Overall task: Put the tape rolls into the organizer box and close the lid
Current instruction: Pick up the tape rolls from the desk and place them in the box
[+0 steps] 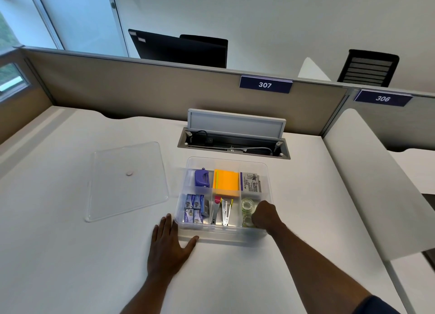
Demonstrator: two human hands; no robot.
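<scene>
Organizer box (263, 166) open; tape rolls (246, 205) front-right compartment.

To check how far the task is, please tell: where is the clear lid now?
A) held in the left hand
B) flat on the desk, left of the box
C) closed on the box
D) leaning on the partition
B: the lid lies flat on the desk, left of the open box.

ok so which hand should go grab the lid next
Left. The left hand lies flat and free on the desk at the box's near-left corner, on the side where the clear lid lies. The right hand is inside the near-right compartment at the tape rolls.
</scene>
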